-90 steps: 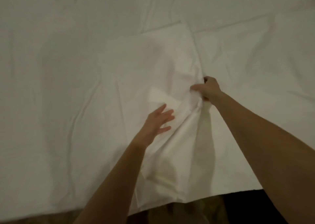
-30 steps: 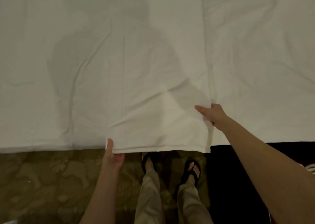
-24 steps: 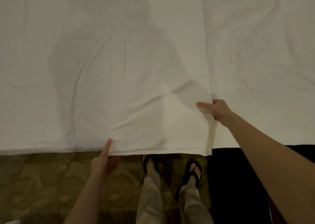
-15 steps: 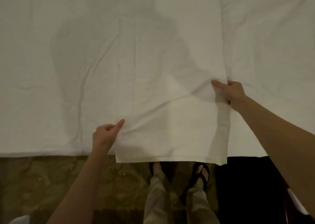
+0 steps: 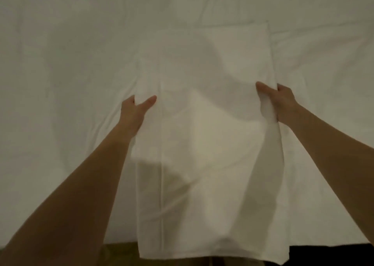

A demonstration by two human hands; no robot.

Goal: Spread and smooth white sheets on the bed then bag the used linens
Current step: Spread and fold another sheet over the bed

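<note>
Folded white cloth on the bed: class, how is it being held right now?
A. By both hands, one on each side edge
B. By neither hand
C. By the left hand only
A: the left hand and right hand each grip a side edge of the folded cloth.

A dim patterned carpet [image 5: 121,253] shows below the bed's edge, darker rightward.

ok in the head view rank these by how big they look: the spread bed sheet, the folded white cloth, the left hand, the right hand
1. Spread bed sheet, filling most of the view and running off it.
2. Folded white cloth, gripped at both side edges.
3. Left hand and right hand: they look alike, and partly hidden fingers make ranking unsure.
</note>
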